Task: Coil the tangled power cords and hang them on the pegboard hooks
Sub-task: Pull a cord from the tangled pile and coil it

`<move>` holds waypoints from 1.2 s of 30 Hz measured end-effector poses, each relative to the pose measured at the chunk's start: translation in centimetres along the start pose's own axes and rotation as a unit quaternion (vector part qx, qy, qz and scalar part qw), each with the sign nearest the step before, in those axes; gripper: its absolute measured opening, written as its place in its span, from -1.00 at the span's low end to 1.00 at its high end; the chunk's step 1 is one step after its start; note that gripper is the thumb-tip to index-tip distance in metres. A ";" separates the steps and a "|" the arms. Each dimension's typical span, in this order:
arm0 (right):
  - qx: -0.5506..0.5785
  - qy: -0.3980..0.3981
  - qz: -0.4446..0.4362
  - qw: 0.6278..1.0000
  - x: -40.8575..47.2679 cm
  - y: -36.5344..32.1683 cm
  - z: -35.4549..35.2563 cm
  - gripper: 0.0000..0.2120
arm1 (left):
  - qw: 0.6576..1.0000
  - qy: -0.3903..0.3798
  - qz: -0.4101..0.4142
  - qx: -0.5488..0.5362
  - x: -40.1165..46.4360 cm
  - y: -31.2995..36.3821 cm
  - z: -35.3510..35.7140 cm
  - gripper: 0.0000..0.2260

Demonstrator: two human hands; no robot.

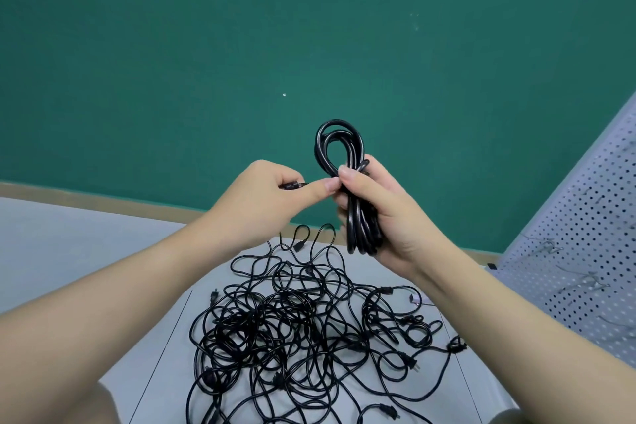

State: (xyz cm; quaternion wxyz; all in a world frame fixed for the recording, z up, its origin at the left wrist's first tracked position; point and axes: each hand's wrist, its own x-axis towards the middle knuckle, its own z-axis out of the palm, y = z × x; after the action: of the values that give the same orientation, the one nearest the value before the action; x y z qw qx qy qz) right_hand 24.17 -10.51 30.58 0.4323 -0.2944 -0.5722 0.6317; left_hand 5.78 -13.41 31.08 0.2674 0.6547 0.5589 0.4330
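Observation:
A black power cord folded into a long coil point(339, 148) is held up in front of the green wall. My right hand point(385, 210) grips the coil around its middle, with a loop standing above the fingers and the lower end hanging below the palm. My left hand point(275, 193) pinches the cord's free end just left of the coil, thumb tip touching my right hand's fingers. Below, a tangled pile of black power cords point(303, 330) lies on the pale floor. A white pegboard point(585, 234) with thin metal hooks point(547, 244) leans at the right.
The green wall point(206, 45) with a tan baseboard point(103, 201) runs behind the pile. A small white object point(414, 299) lies at the pile's right edge, near the pegboard's foot. Loose plugs stick out around the pile.

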 end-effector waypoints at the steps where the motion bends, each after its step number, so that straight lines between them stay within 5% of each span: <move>1: -0.014 0.006 -0.010 1.000 0.0 0.0 0.0 -0.86 | 1.000 -0.001 -0.001 0.005 0.0 0.0 0.0 -0.34; 18: -0.128 0.114 -0.018 0.985 0.5 -1.5 -1.1 -0.85 | 0.997 -0.011 -0.029 0.068 0.4 0.2 1.2 -0.45; 23: -0.135 0.122 -0.016 0.983 0.4 -1.7 -1.2 -0.81 | 0.998 -0.017 0.046 0.041 0.1 -0.7 0.7 -0.59; 27: -0.117 0.122 -0.028 0.985 0.4 -2.5 -1.4 -0.84 | 0.993 0.011 0.108 -0.051 -0.2 0.1 -0.1 -0.92; 36: -0.132 0.119 -0.035 0.983 0.2 -1.7 -1.4 -0.77 | 0.977 -0.048 0.160 -0.135 -0.5 -0.2 -0.4 -0.80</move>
State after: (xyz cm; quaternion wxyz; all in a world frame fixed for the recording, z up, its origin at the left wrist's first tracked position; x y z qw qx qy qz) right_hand 25.63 -9.75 32.03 0.4763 -0.4015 -0.6054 0.4954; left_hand 5.33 -13.85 30.96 0.3070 0.7139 0.3697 0.5092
